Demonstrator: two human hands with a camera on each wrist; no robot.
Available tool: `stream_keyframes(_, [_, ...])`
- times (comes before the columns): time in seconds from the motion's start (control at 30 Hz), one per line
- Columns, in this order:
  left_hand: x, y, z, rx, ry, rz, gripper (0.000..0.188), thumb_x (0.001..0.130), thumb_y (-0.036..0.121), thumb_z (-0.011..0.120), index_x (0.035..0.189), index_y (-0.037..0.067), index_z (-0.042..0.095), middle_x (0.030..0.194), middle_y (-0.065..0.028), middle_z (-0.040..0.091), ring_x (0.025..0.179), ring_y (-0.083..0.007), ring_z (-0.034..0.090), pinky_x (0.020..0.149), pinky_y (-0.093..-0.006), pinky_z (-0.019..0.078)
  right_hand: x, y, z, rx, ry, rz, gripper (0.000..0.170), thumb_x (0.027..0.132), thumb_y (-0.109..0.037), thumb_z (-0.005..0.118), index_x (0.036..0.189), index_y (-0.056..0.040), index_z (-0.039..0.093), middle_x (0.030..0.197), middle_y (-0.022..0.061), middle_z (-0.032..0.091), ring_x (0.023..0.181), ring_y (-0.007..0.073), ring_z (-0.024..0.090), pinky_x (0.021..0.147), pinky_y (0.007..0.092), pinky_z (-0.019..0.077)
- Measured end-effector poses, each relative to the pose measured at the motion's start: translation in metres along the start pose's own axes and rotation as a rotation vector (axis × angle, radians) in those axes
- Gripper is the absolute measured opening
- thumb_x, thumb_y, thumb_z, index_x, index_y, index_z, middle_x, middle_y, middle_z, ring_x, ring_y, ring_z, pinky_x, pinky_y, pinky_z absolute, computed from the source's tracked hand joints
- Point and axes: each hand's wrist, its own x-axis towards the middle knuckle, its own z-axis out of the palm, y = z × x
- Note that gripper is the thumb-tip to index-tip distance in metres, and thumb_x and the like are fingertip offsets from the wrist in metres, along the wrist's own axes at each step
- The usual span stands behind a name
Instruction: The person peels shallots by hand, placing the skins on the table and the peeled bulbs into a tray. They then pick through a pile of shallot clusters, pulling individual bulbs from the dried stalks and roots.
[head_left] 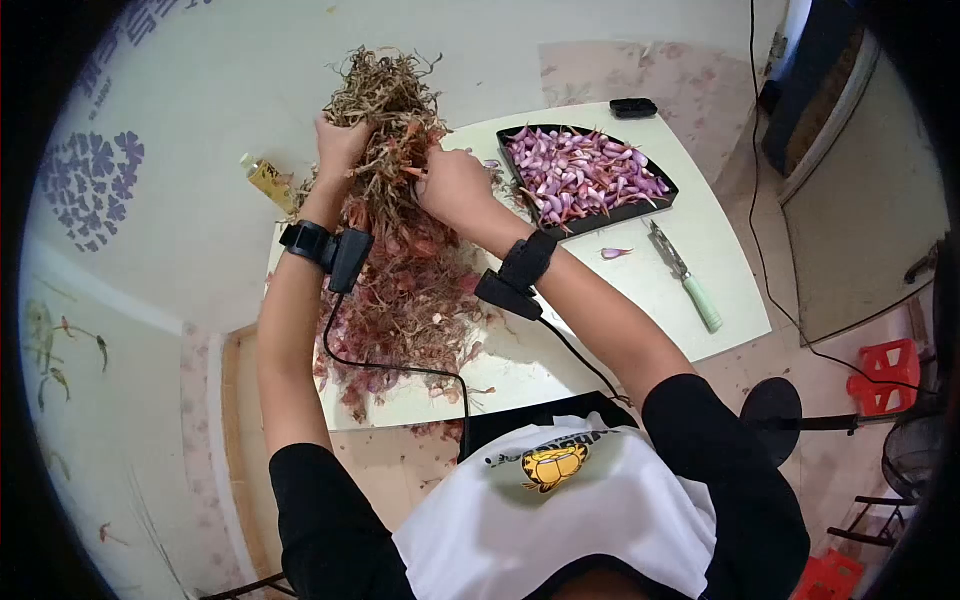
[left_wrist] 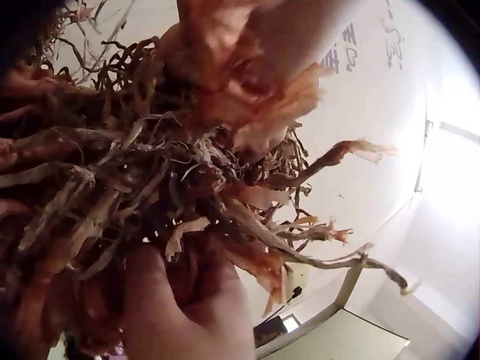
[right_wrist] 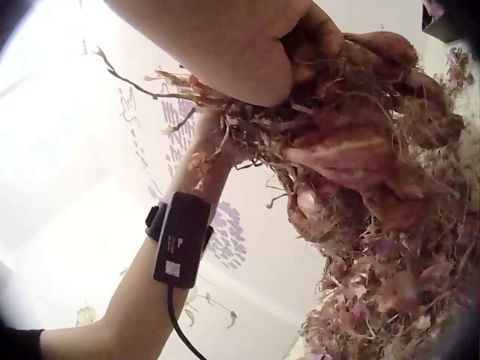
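A bunch of dry stems and roots with reddish papery bulbs (head_left: 385, 165) hangs above the table, upside in the head view. My left hand (head_left: 343, 145) grips its left side with curled fingers. My right hand (head_left: 455, 185) pinches at the bunch from the right; in the right wrist view this hand (right_wrist: 225, 45) covers part of the stems, its fingertips partly hidden among the bulbs. The left wrist view shows tangled stems (left_wrist: 97, 187) close up. Below lies a heap of reddish skins and dry roots (head_left: 400, 310).
A black tray (head_left: 655, 205) of purple-white cloves (head_left: 585, 175) stands on the table's right, with one loose clove (head_left: 615, 253) and a green-handled knife (head_left: 700, 300) in front. A small black box (head_left: 633, 108) is behind. A yellow-labelled bottle (head_left: 268, 182) stands left. Red stools (head_left: 885, 375) are at right.
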Motion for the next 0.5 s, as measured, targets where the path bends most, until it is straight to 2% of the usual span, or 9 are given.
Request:
stream_keyframes(0.03, [-0.009, 0.015, 0.003, -0.007, 0.000, 0.002, 0.066, 0.063, 0.020, 0.075, 0.107, -0.007, 0.033, 0.095, -0.0169, 0.055, 0.083, -0.0195, 0.055, 0.072, -0.0290, 0.0457, 0.001, 0.004, 0.000, -0.006, 0.002, 0.000, 0.028, 0.072, -0.015, 0.062, 0.092, 0.0036, 0.058, 0.078, 0.0212, 0.059, 0.076, 0.0338, 0.061, 0.064, 0.0408, 0.0512])
stream_keyframes(0.1, [-0.035, 0.043, 0.007, 0.017, 0.057, -0.069, 0.066, 0.064, 0.019, 0.073, 0.107, -0.008, 0.031, 0.095, -0.0169, 0.054, 0.083, -0.0204, 0.054, 0.072, -0.0296, 0.0454, -0.001, 0.015, 0.002, -0.047, 0.047, -0.016, 0.026, 0.069, -0.018, 0.062, 0.085, 0.0025, 0.058, 0.064, 0.0220, 0.058, 0.066, 0.0362, 0.060, 0.060, 0.0432, 0.0499])
stream_keyframes(0.13, [-0.040, 0.048, 0.007, 0.001, 0.053, -0.058, 0.069, 0.064, 0.020, 0.073, 0.109, -0.009, 0.029, 0.096, -0.0179, 0.053, 0.084, -0.0210, 0.054, 0.073, -0.0301, 0.0450, -0.002, 0.018, 0.004, -0.002, 0.087, -0.038, 0.024, 0.069, -0.016, 0.060, 0.084, 0.0033, 0.058, 0.066, 0.0223, 0.059, 0.067, 0.0374, 0.060, 0.062, 0.0451, 0.0492])
stream_keyframes(0.23, [-0.029, 0.032, 0.012, 0.071, 0.093, -0.028, 0.073, 0.063, 0.022, 0.074, 0.110, -0.010, 0.029, 0.097, -0.0191, 0.052, 0.086, -0.0217, 0.053, 0.074, -0.0305, 0.0448, -0.008, 0.015, 0.006, 0.036, 0.130, -0.021, 0.022, 0.068, -0.015, 0.059, 0.083, 0.0020, 0.058, 0.067, 0.0221, 0.059, 0.068, 0.0382, 0.060, 0.063, 0.0463, 0.0484])
stream_keyframes(0.37, [-0.021, 0.025, 0.015, 0.139, 0.113, -0.107, 0.082, 0.062, 0.031, 0.073, 0.114, -0.013, 0.027, 0.102, -0.0243, 0.051, 0.092, -0.0269, 0.053, 0.079, -0.0326, 0.0433, -0.020, 0.012, 0.004, 0.114, 0.173, -0.047, 0.021, 0.068, -0.014, 0.060, 0.083, 0.0001, 0.057, 0.068, 0.0227, 0.058, 0.069, 0.0385, 0.059, 0.063, 0.0457, 0.0482])
stream_keyframes(0.43, [-0.026, 0.017, 0.019, 0.153, 0.117, -0.141, 0.085, 0.062, 0.034, 0.073, 0.115, -0.013, 0.026, 0.103, -0.0259, 0.051, 0.094, -0.0288, 0.053, 0.081, -0.0334, 0.0429, -0.034, 0.012, -0.004, 0.073, 0.148, 0.008, 0.021, 0.067, -0.012, 0.059, 0.084, -0.0011, 0.055, 0.067, 0.0224, 0.058, 0.069, 0.0390, 0.058, 0.064, 0.0460, 0.0478])
stream_keyframes(0.5, [-0.024, 0.017, 0.025, 0.139, 0.080, -0.088, 0.087, 0.062, 0.035, 0.072, 0.116, -0.015, 0.025, 0.104, -0.0272, 0.050, 0.095, -0.0308, 0.053, 0.082, -0.0342, 0.0425, -0.041, 0.019, -0.005, 0.055, 0.145, -0.007, 0.021, 0.068, -0.012, 0.058, 0.085, -0.0007, 0.053, 0.066, 0.0215, 0.058, 0.068, 0.0397, 0.058, 0.064, 0.0465, 0.0471])
